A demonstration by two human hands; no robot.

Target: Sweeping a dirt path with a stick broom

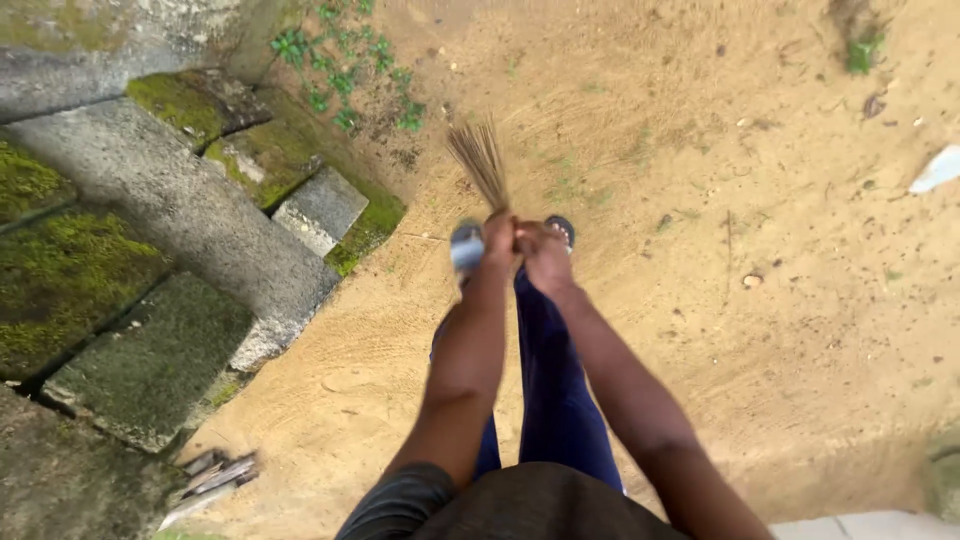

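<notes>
Mossy stone blocks (150, 250) fill 9 o'clock, green weeds (345, 70) at 11. Centre: left hand (499, 238) and right hand (545, 255) touching, fingers of both clamped on a stick broom (482, 165), bristles fanning toward 12 over sandy ground (760, 300). Sandalled feet just under the hands. White scrap (938, 168) at 3 o'clock.

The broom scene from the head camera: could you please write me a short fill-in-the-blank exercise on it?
1. Both hands, left hand and right hand, grip a bundle ____.
2. The ground being swept is bare ____.
3. The stone blocks to the person's left carry green ____.
4. The person's legs are clad in dark ____.

Missing words: broom; sand; moss; blue
</notes>
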